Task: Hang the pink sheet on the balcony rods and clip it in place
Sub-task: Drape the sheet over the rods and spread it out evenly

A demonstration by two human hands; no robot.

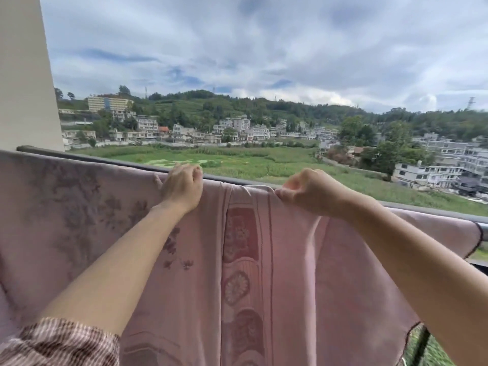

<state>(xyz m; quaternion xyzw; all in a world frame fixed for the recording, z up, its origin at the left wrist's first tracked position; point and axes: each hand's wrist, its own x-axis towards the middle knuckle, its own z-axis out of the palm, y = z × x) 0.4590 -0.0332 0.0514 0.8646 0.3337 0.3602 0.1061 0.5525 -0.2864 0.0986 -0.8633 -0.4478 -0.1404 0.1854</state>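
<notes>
The pink sheet (pixel 290 260), patterned with flowers and a darker stripe, drapes over the dark balcony rod (pixel 111 161) and hangs down toward me. My left hand (pixel 182 187) lies over the sheet's top fold on the rod, fingers curled over the far side. A little to the right, my right hand (pixel 309 190) pinches a bunched fold of the sheet at the rod. The rod is hidden under the cloth between my hands. No clips are in view.
A white pillar (pixel 23 75) stands at the left end of the rod. Bare rod (pixel 483 228) shows again at the right beyond the sheet's dark-edged corner. Fields, houses and hills lie far beyond.
</notes>
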